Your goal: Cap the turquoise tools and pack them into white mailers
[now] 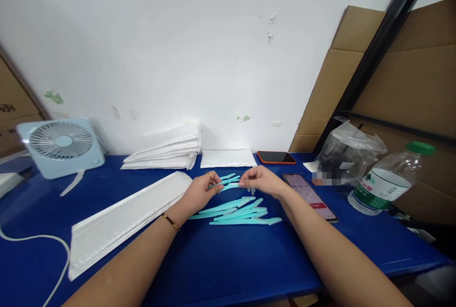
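My left hand (201, 192) is closed in a pinch on the end of a slim turquoise eyebrow razor (230, 181). My right hand (262, 181) pinches at the other end of the turquoise piece, thumb and fingers pressed together. More turquoise strips show between and just behind the hands; which of them are held and which lie on the table I cannot tell exactly. Nearer to me, several matching eyebrow razors (238, 215) lie in a loose, overlapping fan on the blue table (228, 264).
To the left lies a long white padded envelope (124, 221), with stacked envelopes (167, 148) and another envelope (228, 158) by the wall. A blue fan (64, 143) stands far left. At right are two phones (276, 157), a plastic bag (351, 150) and a water bottle (388, 181).
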A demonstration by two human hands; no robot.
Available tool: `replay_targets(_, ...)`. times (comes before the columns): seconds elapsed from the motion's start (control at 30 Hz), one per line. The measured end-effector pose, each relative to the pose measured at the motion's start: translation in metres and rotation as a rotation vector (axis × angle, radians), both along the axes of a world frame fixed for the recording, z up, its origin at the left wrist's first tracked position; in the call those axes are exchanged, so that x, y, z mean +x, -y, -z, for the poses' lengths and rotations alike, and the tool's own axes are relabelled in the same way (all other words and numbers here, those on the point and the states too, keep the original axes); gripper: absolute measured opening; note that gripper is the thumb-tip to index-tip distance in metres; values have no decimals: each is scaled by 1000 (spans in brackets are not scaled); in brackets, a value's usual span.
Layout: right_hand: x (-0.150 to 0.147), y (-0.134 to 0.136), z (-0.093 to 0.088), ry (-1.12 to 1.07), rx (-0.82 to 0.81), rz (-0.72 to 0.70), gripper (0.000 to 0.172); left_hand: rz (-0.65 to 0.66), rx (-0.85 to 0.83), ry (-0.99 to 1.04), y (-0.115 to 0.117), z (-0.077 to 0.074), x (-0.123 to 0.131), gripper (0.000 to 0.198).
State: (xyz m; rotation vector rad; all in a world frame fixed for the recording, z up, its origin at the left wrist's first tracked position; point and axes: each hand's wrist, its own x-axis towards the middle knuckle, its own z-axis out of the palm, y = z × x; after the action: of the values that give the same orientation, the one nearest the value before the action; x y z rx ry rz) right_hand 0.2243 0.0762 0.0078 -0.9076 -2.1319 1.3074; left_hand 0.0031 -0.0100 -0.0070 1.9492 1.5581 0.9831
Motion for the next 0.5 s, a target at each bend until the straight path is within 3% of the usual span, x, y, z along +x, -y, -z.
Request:
replay_targets(0.13,18,-13,1,35,-5,85,29,-65,29,-166,-2,0,-6,19)
replay_targets(0.27,29,-18,-1,190,132,130,26,-83,92,-402,-7,4,-13,16)
replay_targets(0.5,19,-2,0,388,340,-140,17,-86,182,-400,-3,1,-11,25)
